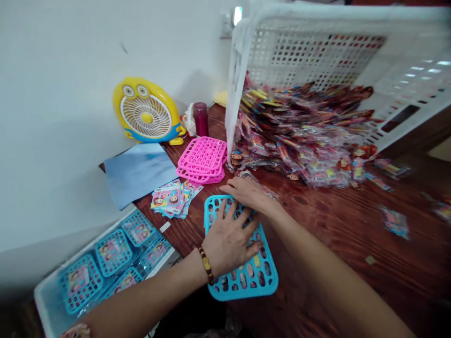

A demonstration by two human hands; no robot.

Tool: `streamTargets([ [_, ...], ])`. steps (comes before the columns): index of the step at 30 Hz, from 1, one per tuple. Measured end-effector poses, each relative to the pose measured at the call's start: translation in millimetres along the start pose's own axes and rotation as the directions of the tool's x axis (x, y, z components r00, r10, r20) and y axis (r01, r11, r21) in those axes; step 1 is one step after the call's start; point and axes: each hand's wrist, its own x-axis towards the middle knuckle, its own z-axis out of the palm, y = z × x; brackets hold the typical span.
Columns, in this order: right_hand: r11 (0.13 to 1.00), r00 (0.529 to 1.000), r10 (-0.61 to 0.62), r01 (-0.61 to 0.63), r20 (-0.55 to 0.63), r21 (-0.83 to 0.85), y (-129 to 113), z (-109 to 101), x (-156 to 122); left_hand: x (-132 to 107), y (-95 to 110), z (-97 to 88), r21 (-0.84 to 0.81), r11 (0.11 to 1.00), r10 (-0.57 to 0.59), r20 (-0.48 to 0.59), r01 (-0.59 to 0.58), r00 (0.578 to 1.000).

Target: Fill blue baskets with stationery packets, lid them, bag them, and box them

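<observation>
Dark brown wooden table (pixel 352 244) stood against white wall. Flat turquoise plastic lattice tray (pixel 246 284) lay on it. Left hand (pixel 229 241) pressed flat on tray, fingers spread. Right hand (pixel 248 192) rested palm-down at tray's far edge; whether it pinched anything, cannot tell.

- Beyond tray: stack of pink plastic lattice trays (pixel 204 159); tipped white perforated plastic basket (pixel 317 47); heap of colourful wrapped packets (pixel 303 136), blurred, apparently spilling from basket.
- Left of tray: fanned printed cards (pixel 174 199).
- Lower left of tray: pale bin (pixel 44 310) of filled turquoise trays.

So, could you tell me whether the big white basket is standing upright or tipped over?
Tipped: the white basket leans on its side, and packets spill from it onto the table.
</observation>
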Motion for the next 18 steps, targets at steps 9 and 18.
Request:
streamTargets([
  [9, 0.968, 0.938, -0.003, 0.090, 0.346, -0.235, -60, 20, 28, -6, -6, 9.3, -0.010, 1.000, -0.003, -0.044, 0.002, 0.999],
  [18, 0.955, 0.990, -0.114, 0.133, 0.085, -0.266, -57, 1, 4, 4, 2, 9.0, 0.002, 0.997, -0.075, -0.033, 0.075, 0.997],
])
